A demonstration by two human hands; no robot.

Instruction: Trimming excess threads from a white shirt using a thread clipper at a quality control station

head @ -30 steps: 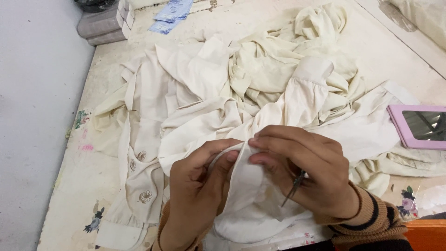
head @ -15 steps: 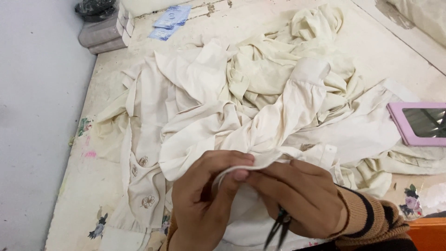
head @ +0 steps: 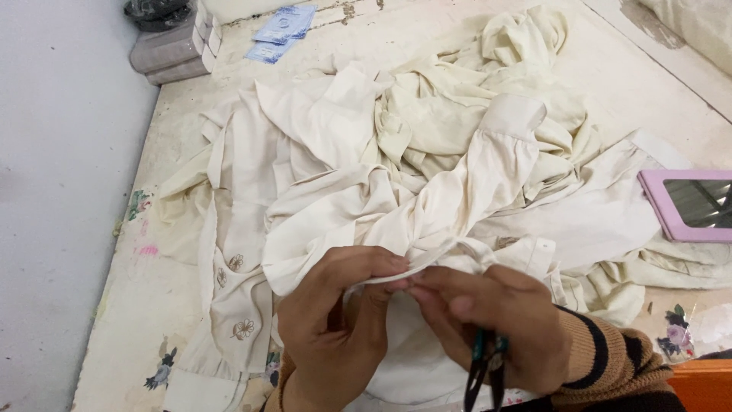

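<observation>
presently your left hand (head: 335, 320) and right hand (head: 496, 320) meet low in the view, over the near edge of a heap of cream garments (head: 427, 168) spread on a worn, paint-marked table (head: 152, 305). both hands pinch one folded edge of cream cloth (head: 415, 263) between thumb and fingers; the fingertips of the two hands touch or nearly touch at that fold. your left hand is curled tight on the fold, thumb on top, fingers tucked under. your right hand is likewise closed on the cloth with its front fingers, and it also carries small dark snips (head: 484, 374) held in the palm by the rear fingers, blades pointing down toward you; whether the blades are apart i cannot tell. the cloth you hold runs up from the pinch into the heap, where a sleeve with a plain cuff (head: 515, 118) lies across the middle. left of your hands a panel with small embroidered flowers (head: 242, 329) lies flat on the table. a pink-framed mirror (head: 690, 204) rests at the right edge, touching the garments. at the far left corner grey rolls (head: 171, 53) lie stacked, with blue packets (head: 278, 30) just beside them. your right wrist shows a brown sleeve (head: 610, 366) with dark stripes. a grey floor (head: 61, 191) runs along the table's left side.
</observation>
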